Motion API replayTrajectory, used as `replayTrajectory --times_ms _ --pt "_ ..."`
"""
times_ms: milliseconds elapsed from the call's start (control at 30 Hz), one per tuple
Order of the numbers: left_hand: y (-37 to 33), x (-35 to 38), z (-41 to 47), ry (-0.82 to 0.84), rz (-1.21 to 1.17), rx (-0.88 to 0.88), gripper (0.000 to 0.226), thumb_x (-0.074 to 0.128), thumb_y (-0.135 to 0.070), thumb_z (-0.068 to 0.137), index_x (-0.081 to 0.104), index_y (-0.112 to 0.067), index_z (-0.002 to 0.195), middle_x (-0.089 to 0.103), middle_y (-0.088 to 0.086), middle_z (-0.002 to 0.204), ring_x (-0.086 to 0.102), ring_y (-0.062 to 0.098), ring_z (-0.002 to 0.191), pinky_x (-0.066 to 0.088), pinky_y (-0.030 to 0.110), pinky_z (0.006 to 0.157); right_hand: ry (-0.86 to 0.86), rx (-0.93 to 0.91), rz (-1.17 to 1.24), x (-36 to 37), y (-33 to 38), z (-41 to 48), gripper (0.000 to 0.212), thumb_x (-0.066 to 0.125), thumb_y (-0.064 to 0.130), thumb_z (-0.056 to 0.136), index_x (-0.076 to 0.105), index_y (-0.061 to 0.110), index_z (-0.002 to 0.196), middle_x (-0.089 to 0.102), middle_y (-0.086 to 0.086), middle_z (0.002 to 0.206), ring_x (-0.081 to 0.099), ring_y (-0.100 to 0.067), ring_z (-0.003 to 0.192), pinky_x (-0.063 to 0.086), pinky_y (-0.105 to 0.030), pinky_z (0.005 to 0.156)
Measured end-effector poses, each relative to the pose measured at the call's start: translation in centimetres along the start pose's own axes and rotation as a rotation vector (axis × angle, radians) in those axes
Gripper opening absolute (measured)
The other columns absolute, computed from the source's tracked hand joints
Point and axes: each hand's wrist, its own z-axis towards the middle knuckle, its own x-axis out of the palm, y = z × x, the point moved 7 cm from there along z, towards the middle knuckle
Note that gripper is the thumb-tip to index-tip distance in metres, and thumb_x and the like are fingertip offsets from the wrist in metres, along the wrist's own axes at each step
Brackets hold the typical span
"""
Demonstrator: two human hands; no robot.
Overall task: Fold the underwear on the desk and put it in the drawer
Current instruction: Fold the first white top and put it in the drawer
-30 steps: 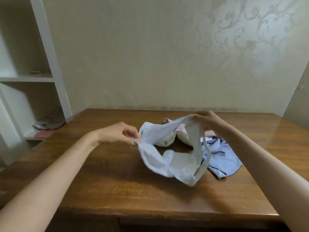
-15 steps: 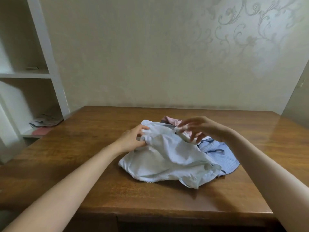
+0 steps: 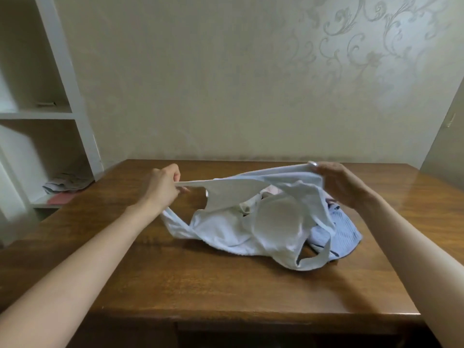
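A white padded bra top (image 3: 253,224) hangs stretched between my hands over the middle of the wooden desk (image 3: 200,285), its lower part resting on the wood. My left hand (image 3: 162,188) grips one end of its band at the left. My right hand (image 3: 339,183) holds the other end at the right, fingers curled over the fabric. Under the white piece lie a blue striped garment (image 3: 416,237) and a bit of pink fabric (image 3: 272,190). The drawer front (image 3: 288,330) shows only as a dark strip below the desk's near edge.
A white shelf unit (image 3: 62,101) stands at the left, with folded cloth (image 3: 67,183) and a pink item on its lower shelf. The papered wall runs right behind the desk. A door edge (image 3: 444,136) stands at the far right.
The white piece lay bunched on the desk with my hands close together on it. Both hands have since moved apart and lifted, pulling its band taut.
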Motion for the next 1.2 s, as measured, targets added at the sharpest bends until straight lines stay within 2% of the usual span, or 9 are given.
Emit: replayTrajectory --times_ms 167,400,467,567,733,833,900,1100,1200 --pt "0.6 -1.9 -0.1 -0.212 -0.067 -0.112 0.022 0.056 -0.007 0.086 0.044 -0.012 0.068 0.053 0.008 0.065 0.051 0.032 0.063 0.035 0.033 0.052 -0.045 -0.006 0.151 -0.2 0.6 0.3 0.057 0.08 0.04 0.06 0.065 0.001 0.099 0.07 -0.009 0.081 0.067 -0.019 0.071 0.054 -0.027 0.068" --pt "-2.5 3.5 -4.7 1.197 -0.418 0.061 0.053 0.054 -0.057 0.079 0.059 -0.014 0.109 0.073 -0.002 0.104 0.067 0.017 0.078 0.051 0.024 0.062 -0.071 0.043 -0.102 -0.3 -0.1 -1.1 0.016 0.065 0.023 0.074 0.069 0.009 0.081 0.069 -0.004 0.072 0.065 -0.016 0.065 0.05 -0.023 0.058" --pt "-3.4 4.1 -3.0 0.947 -0.522 0.052 0.068 0.052 -0.07 0.072 0.06 -0.011 0.105 0.073 -0.003 0.097 0.068 0.015 0.073 0.048 0.016 0.053 -0.061 0.093 -0.153 0.2 -0.3 -1.5 0.016 0.064 0.025 0.076 0.065 0.013 0.065 0.064 -0.001 0.061 0.059 -0.012 0.053 0.044 -0.02 0.049" --pt "-6.7 4.8 -1.2 0.57 -0.652 0.194 0.037 0.062 -0.031 0.087 0.055 -0.013 0.119 0.063 -0.003 0.115 0.06 0.018 0.095 0.045 0.013 0.073 0.017 0.115 -0.171 1.8 0.2 -1.7 0.02 0.069 0.023 0.074 0.061 0.01 0.06 0.059 0.002 0.052 0.054 -0.008 0.044 0.041 -0.017 0.043" --pt "-14.6 6.4 -3.9 0.849 -0.701 0.44 0.045 0.055 -0.019 0.093 0.04 -0.029 0.135 0.051 -0.016 0.127 0.049 -0.01 0.106 0.041 0.013 0.086 0.13 0.07 -0.125 3.8 2.5 -1.4 0.01 0.076 0.015 0.059 0.067 0.013 0.054 0.062 0.001 0.051 0.057 -0.008 0.044 0.043 -0.015 0.043" --pt "-14.4 7.3 -3.9 0.866 -0.515 0.473 0.008 0.06 -0.029 0.09 0.059 -0.036 0.095 0.056 0.001 0.092 0.048 0.004 0.077 0.038 0.019 0.071 0.112 0.029 -0.107 2.6 3.9 -1.4 0.009 0.075 0.013 0.06 0.068 0.014 0.054 0.064 0.001 0.054 0.059 -0.008 0.047 0.046 -0.015 0.046" --pt "-12.0 6.9 -2.5 0.774 -0.354 0.431 0.029 0.065 -0.035 0.085 0.049 -0.029 0.061 0.044 -0.004 0.066 0.041 0.006 0.061 0.03 0.019 0.056 0.061 0.016 -0.164 0.5 4.2 -1.6 0.015 0.072 0.007 0.067 0.066 0.013 0.055 0.062 0.002 0.054 0.057 -0.008 0.047 0.044 -0.015 0.046" --pt "-6.1 0.0 2.1 0.139 0.101 0.296 0.021 0.061 -0.039 0.085 0.054 -0.019 0.083 0.061 0.0 0.084 0.06 0.027 0.088 0.039 0.035 0.073 -0.168 -0.104 -1.246 -3.1 5.8 -0.9 0.013 0.074 0.028 0.074 0.069 0.024 0.063 0.06 0.001 0.057 0.058 -0.015 0.063 0.038 -0.029 0.063" --pt "-8.0 -4.9 2.3 -0.345 0.188 0.325 0.021 0.056 -0.016 0.087 0.056 -0.015 0.109 0.063 0.007 0.115 0.056 0.031 0.107 0.038 0.042 0.086 -0.692 -0.654 -1.564 -1.0 10.6 -2.0 0.016 0.062 0.025 0.082 0.068 0.013 0.075 0.069 -0.012 0.069 0.065 -0.031 0.072 0.034 -0.036 0.073"
